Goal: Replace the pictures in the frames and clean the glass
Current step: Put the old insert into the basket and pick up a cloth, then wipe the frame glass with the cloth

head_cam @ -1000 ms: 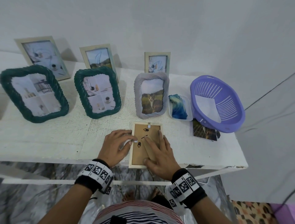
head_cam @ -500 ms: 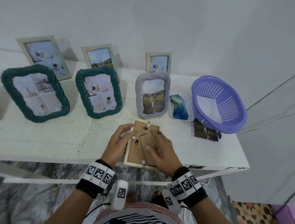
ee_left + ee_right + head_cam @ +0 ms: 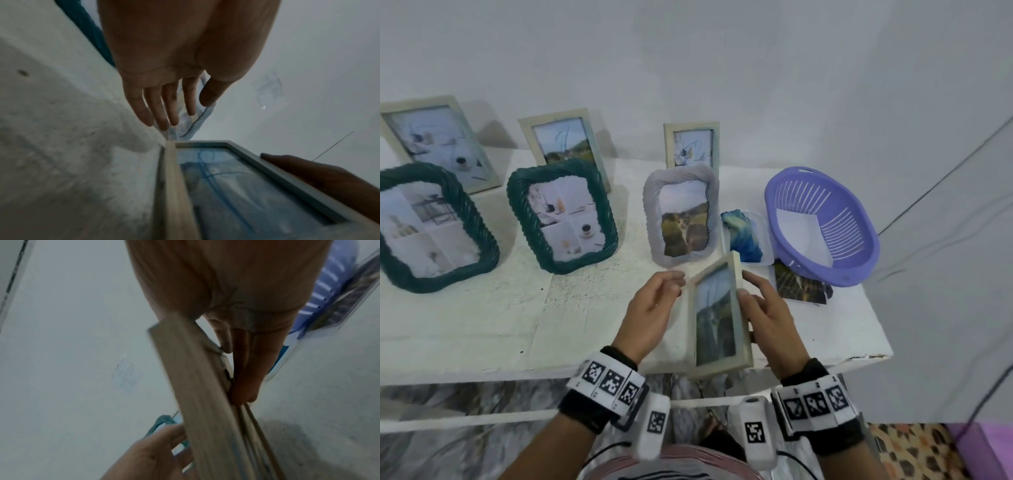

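Near the front edge of the white table (image 3: 482,329), right hand (image 3: 774,318) is gripping the small wooden frame (image 3: 719,318) from its right side: thumb on the front rim, fingers (image 3: 244,386) pressing against the back by the clips. Frame is standing nearly on edge, glass side facing left toward the left hand (image 3: 650,308), photo inside showing through the glass. Left hand is hovering just beside the frame's left edge, fingers (image 3: 156,107) loosely extended and slightly spread, holding nothing; cannot tell if a fingertip is touching the top corner.

Behind the hands, a grey rope frame (image 3: 681,216) with a cat photo is standing upright, very near the held frame's top. Left of it, two green rope frames (image 3: 561,216) are leaning upright, three pale wooden frames (image 3: 691,144) standing in a row against the wall. Right of the grey frame, a blue cloth (image 3: 743,236) is lying in a clear tray, and a purple basket (image 3: 822,222) with white paper inside is sitting near the table's right end. A loose dark photo (image 3: 798,287) is lying flat, partly under the basket, just right of the right hand.
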{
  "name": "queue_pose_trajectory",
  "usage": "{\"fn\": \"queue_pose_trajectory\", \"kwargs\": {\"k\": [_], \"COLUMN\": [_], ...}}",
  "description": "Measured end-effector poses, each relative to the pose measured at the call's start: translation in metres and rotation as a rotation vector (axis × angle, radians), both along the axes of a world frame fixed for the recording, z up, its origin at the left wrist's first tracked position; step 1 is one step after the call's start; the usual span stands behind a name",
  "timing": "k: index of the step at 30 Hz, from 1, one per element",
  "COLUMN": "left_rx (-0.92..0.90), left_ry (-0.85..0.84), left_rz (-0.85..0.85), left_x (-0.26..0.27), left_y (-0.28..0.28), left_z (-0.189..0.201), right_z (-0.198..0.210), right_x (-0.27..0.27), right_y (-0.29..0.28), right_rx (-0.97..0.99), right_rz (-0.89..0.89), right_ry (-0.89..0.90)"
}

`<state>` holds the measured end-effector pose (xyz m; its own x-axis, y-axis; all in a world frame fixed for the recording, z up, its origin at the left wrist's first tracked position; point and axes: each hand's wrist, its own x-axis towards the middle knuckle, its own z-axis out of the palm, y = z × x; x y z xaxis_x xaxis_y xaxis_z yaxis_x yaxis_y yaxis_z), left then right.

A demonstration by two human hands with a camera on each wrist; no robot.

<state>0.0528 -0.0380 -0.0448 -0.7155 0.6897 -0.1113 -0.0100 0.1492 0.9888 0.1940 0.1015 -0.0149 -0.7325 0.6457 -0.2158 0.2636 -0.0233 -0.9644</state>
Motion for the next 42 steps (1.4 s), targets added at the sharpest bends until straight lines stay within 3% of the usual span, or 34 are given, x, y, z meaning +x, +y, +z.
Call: {"fn": "queue_pose_trajectory", "kwargs": {"k": [5,10,15,17,22,26,29,32,37,42], "left_rx": [-0.160,-0.065,0.082,0.086,0.063,0.078,0.079,0.086,0.080,0.084], "left_ry": [0.032,-0.169,-0.135,-0.072,0.046,0.078,0.079,0.070,0.095,0.102], "left_rz": [-0.035,0.009,0.123,0.161,0.187,0.185,0.195,0.213,0.218,0.208], "left_x": [0.000,0.004,-0.003,-0.008,-0.018,-0.019,-0.020,-0.023,-0.032,-0.034], "left_y": [0.004,0.009,0.004,0.000,-0.009,-0.013,-0.015,-0.018,-0.021,-0.018], "left_z": [-0.024,-0.012,-0.007,-0.006,-0.004,0.004,0.007,0.006,0.003,0.002], "right_z": [-0.019,-0.028,-0.013,-0.009,-0.009,-0.018,-0.029,-0.038,-0.044,-0.043], "right_x": [0.009,0.006,-0.011,-0.022,-0.066,-0.103,-0.119,-0.128,-0.131,-0.115], "right_y": [0.016,0.011,0.004,0.013,0.058,0.090,0.100,0.105,0.111,0.100], "right_rx": [0.102,0.041,-0.194,-0.072,0.713,1.000,1.038,1.013,0.970,0.922], "right_rz": [-0.053,-0.116,-0.032,0.017,0.028,0.116,0.164,0.154,0.117,0.091], "right_ry": [-0.001,0.051,0.099,0.024,-0.202,-0.496,-0.689,-0.766,-0.753,-0.616]}}
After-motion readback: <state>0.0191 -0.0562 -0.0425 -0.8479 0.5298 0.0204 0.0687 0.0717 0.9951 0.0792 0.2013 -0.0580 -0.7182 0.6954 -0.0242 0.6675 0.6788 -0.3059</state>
